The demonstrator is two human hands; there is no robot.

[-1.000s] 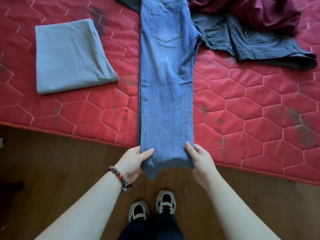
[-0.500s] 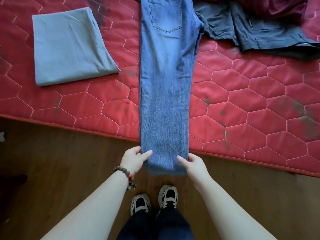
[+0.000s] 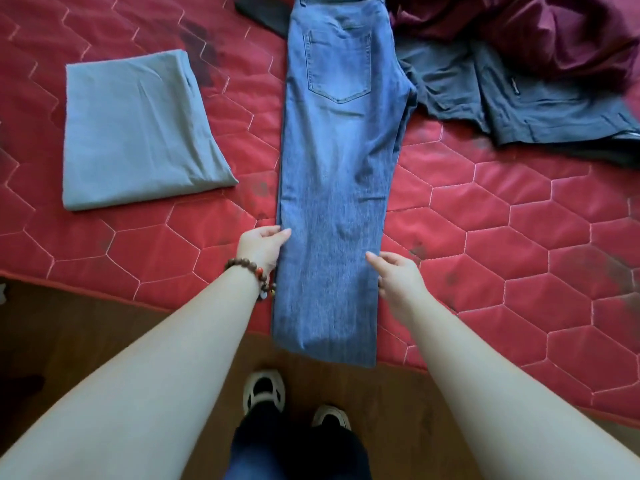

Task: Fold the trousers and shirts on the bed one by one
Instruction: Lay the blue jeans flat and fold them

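Observation:
Blue jeans [image 3: 337, 161], folded lengthwise leg on leg, lie down the middle of the red quilted bed [image 3: 519, 244] with the back pocket up. Their hem hangs past the bed's near edge. My left hand [image 3: 261, 247] holds the jeans' left edge at about knee height, thumb on top. My right hand [image 3: 398, 275] holds the right edge a little lower, thumb on the denim and fingers tucked under it. A folded grey garment [image 3: 135, 133] lies flat at the left. A dark grey garment [image 3: 512, 102] and a maroon one [image 3: 554, 39] lie crumpled at the upper right.
A strip of dark cloth [image 3: 263, 12] pokes out beside the jeans' waist at the top. Wooden floor [image 3: 69, 341] runs along the bed's near edge, where my feet in light shoes [image 3: 265, 389] stand.
Both hands have let go of the hem and moved up the legs to about knee height. The hem now hangs loose over the bed's edge.

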